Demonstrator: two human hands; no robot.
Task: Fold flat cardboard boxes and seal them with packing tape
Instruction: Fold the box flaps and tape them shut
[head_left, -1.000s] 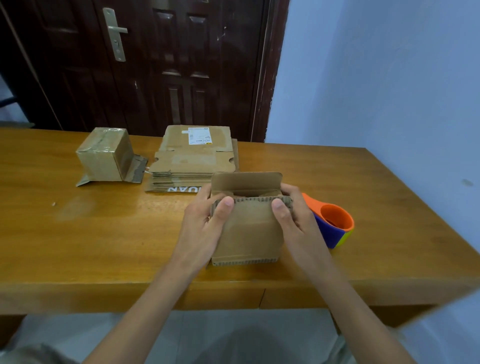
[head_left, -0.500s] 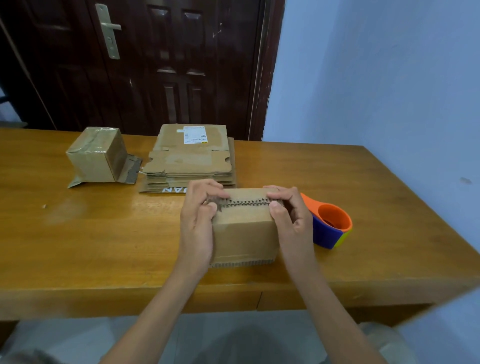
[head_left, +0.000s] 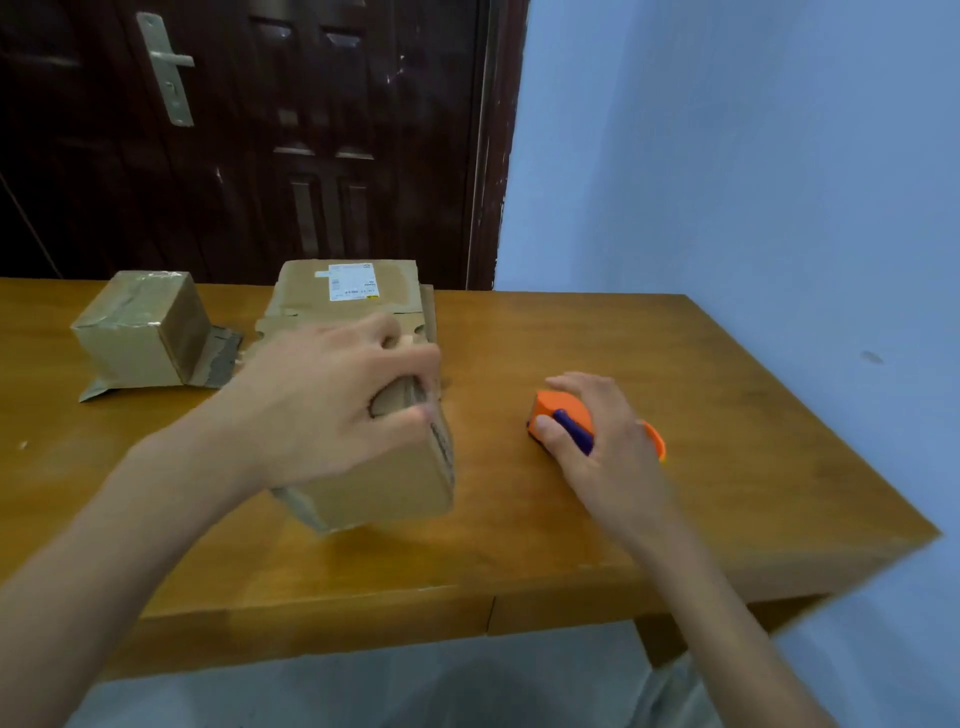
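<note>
Head-camera footage is being filled mostly by a dark panelled door (head_left: 249, 140) and a pale blue wall (head_left: 753, 156), in front of which a wooden desk (head_left: 701, 364) is being seen from above. At the back of the desk, a stack of flattened cardboard (head_left: 358, 291) with a white label is being partly hidden by the left hand (head_left: 332, 395). To the left of that stack, a taped box (head_left: 137, 332) is being shown lying with loose flaps spread on the wood. Near the front middle of the desk, the folded box (head_left: 384, 483) is being held tilted, one lower corner resting on the surface; its top flaps are being gripped by the left hand, whose fingers (head_left: 415, 364) are being curled over the upper edge while the thumb is being pressed against the near side. Well apart to the right, the orange and purple tape dispenser (head_left: 563, 415) is being grasped on the desk by the right hand (head_left: 608, 436), its fingers being wrapped over the top and the thumb laid along the near side. Motion blur is being seen on both hands.
</note>
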